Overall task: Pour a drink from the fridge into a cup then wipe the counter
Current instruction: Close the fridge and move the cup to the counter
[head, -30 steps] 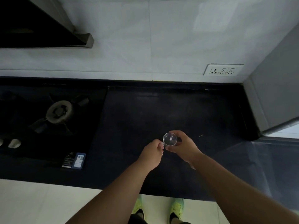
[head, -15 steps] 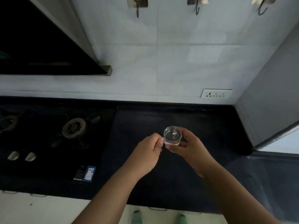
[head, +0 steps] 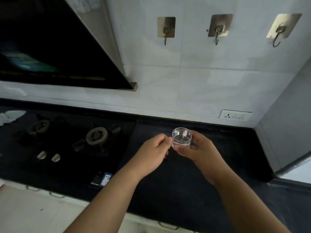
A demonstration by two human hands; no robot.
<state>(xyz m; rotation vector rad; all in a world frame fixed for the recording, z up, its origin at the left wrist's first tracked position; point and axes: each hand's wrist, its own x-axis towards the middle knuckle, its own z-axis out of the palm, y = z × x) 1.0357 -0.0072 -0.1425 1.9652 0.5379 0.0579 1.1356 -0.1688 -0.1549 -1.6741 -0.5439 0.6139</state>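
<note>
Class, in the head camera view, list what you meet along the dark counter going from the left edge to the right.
White cloth → far burner → near burner → left hand → clear cup → right hand → grey side panel.

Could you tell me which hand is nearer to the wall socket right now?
Right. The right hand grips the cup below-left of the socket; the left hand sits farther left.
</note>
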